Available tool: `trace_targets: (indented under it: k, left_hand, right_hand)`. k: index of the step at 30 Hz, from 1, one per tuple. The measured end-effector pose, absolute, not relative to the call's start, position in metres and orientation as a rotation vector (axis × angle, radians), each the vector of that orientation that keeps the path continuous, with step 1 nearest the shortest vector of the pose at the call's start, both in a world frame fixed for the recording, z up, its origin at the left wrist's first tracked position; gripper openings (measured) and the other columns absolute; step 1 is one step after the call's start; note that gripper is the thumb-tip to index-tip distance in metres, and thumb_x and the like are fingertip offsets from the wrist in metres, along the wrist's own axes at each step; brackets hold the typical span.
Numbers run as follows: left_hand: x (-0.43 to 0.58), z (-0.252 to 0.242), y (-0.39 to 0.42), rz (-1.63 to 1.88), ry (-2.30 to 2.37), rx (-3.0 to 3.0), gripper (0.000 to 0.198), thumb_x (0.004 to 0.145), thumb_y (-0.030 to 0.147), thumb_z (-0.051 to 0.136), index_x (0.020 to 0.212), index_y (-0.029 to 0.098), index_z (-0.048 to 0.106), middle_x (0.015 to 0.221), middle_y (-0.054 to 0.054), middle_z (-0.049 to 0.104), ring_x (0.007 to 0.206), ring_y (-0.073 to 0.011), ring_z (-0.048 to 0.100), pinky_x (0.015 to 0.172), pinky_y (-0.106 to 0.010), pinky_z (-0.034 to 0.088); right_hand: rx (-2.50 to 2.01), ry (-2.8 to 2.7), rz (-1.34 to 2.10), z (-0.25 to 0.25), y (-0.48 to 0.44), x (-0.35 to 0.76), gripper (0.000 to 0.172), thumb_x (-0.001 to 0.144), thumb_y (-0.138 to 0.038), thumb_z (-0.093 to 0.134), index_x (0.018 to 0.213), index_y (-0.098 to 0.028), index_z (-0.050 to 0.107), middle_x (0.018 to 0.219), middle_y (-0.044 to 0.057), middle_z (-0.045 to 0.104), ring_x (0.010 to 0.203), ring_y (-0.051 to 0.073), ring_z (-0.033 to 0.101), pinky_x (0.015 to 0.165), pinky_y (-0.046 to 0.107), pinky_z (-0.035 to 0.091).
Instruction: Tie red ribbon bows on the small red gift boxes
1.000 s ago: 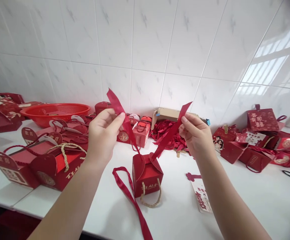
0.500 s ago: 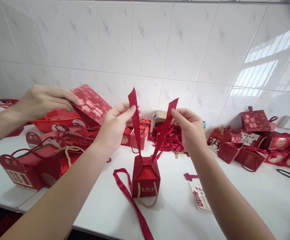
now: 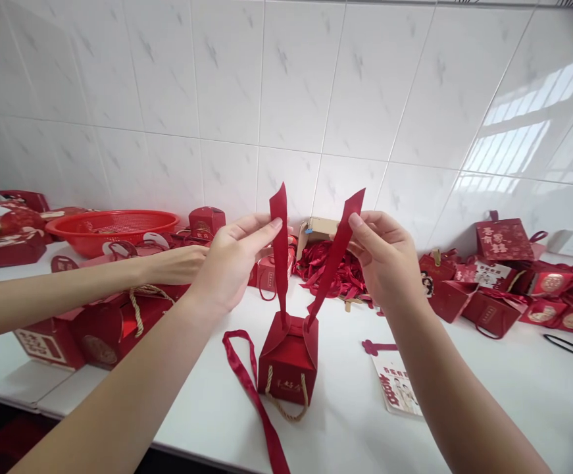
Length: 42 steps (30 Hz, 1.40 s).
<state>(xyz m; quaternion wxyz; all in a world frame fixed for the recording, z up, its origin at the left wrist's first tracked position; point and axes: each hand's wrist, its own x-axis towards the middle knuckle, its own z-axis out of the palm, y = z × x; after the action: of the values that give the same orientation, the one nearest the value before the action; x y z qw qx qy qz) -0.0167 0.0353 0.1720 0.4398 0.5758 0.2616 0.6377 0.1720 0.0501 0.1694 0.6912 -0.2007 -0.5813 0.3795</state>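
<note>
A small red gift box (image 3: 289, 365) with a rope handle (image 3: 286, 415) stands on the white table, its top flaps folded together. A red ribbon (image 3: 280, 263) runs up from the top of the box in two strands. Between thumb and fingers, my left hand (image 3: 231, 260) pinches one strand near its pointed end. The other strand is pinched the same way in my right hand (image 3: 385, 257). Both strands look taut and form a V above the box. On the table left of the box lies another red ribbon (image 3: 254, 395), hanging over the front edge.
A co-worker's arm (image 3: 93, 283) reaches over red boxes (image 3: 103, 336) at left; its hand is partly hidden. Behind are a red plastic basket (image 3: 113, 224) and a ribbon heap (image 3: 333, 270). A printed card (image 3: 397, 385), more boxes (image 3: 498, 309) and a black ring (image 3: 566, 345) lie right.
Both my hands have shifted slightly right, still on the strands. The box has tilted or turned a little. The co-worker's hand has moved down and right; the patterned red box it held is no longer visible.
</note>
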Motion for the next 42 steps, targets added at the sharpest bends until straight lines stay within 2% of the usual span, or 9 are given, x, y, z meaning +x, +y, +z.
trace_targets:
  k: [6,10,16,19,22,26,30,36,42]
  left_hand:
    - [-0.012,0.175,0.027,1.378,0.741,1.663,0.018,0.081,0.033,0.069,0.091,0.019,0.063,0.063,0.002,0.065,0.060,-0.0150,0.065,0.063,-0.030,0.054]
    - [-0.010,0.172,0.023,1.314,0.907,1.751,0.029,0.081,0.035,0.069,0.099,0.022,0.050,0.062,0.004,0.063,0.062,-0.0182,0.067,0.059,-0.031,0.053]
    - [-0.013,0.167,0.026,1.248,0.871,1.746,0.036,0.081,0.030,0.068,0.110,0.022,0.047,0.077,0.001,0.066,0.074,-0.0217,0.069,0.071,-0.039,0.053]
    - [-0.017,0.167,0.028,1.198,0.801,1.650,0.032,0.083,0.024,0.064,0.111,0.022,0.048,0.083,-0.001,0.066,0.075,-0.0210,0.068,0.069,-0.038,0.051]
    - [-0.019,0.165,0.031,1.191,0.777,1.524,0.030,0.081,0.018,0.063,0.107,0.019,0.049,0.078,0.001,0.063,0.067,-0.0175,0.065,0.065,-0.034,0.048]
    - [-0.020,0.163,0.033,1.190,0.776,1.442,0.025,0.078,0.015,0.066,0.098,0.018,0.050,0.068,0.003,0.060,0.063,-0.0146,0.062,0.062,-0.029,0.044]
    - [-0.017,0.161,0.034,1.191,0.712,1.365,0.022,0.080,0.021,0.065,0.098,0.019,0.052,0.075,0.000,0.062,0.066,-0.0161,0.063,0.063,-0.032,0.047]
    - [-0.013,0.148,0.028,1.526,0.992,1.721,0.056,0.084,0.037,0.063,0.134,0.025,0.043,0.075,0.001,0.064,0.067,-0.0166,0.061,0.070,-0.032,0.049]
    - [-0.044,0.132,0.028,1.780,1.389,2.242,0.055,0.081,0.031,0.065,0.133,0.026,0.049,0.076,0.002,0.057,0.072,-0.0155,0.057,0.078,-0.027,0.046]
  right_hand:
    - [-0.520,-1.504,1.027,0.167,0.049,0.164,0.016,0.083,-0.031,0.066,0.087,-0.017,0.063,0.059,-0.005,0.054,0.043,0.004,0.043,0.041,0.018,0.033]
    - [-0.468,-1.659,1.139,0.159,0.043,0.159,0.015,0.086,-0.027,0.061,0.089,-0.015,0.071,0.057,-0.006,0.041,0.049,0.005,0.032,0.045,0.020,0.026]
    - [-0.418,-1.667,1.066,0.143,0.049,0.157,0.018,0.088,-0.032,0.062,0.095,-0.020,0.073,0.062,-0.003,0.049,0.054,0.007,0.036,0.050,0.023,0.031]
    - [-0.368,-1.766,0.937,0.139,0.054,0.161,0.015,0.091,-0.030,0.058,0.092,-0.023,0.072,0.068,-0.002,0.058,0.058,0.009,0.047,0.054,0.024,0.039]
    - [-0.306,-1.993,0.544,0.138,0.056,0.167,0.018,0.093,-0.021,0.053,0.093,-0.023,0.071,0.085,0.003,0.069,0.079,0.014,0.061,0.069,0.028,0.049]
    - [-0.287,-2.133,-0.126,0.136,0.058,0.174,0.023,0.093,-0.014,0.050,0.097,-0.024,0.071,0.094,0.004,0.074,0.089,0.019,0.061,0.081,0.036,0.048]
    - [-0.396,-2.075,-0.429,0.130,0.060,0.177,0.026,0.093,-0.013,0.049,0.098,-0.026,0.071,0.093,0.003,0.075,0.093,0.021,0.062,0.084,0.040,0.045]
    - [-0.427,-1.904,-0.108,0.115,0.053,0.175,0.025,0.091,-0.015,0.053,0.104,-0.027,0.072,0.103,0.005,0.074,0.100,0.022,0.064,0.089,0.040,0.050]
    - [-0.852,-1.653,0.148,0.092,0.034,0.198,0.018,0.090,-0.028,0.056,0.095,-0.023,0.073,0.087,0.005,0.075,0.083,0.021,0.069,0.075,0.035,0.054]
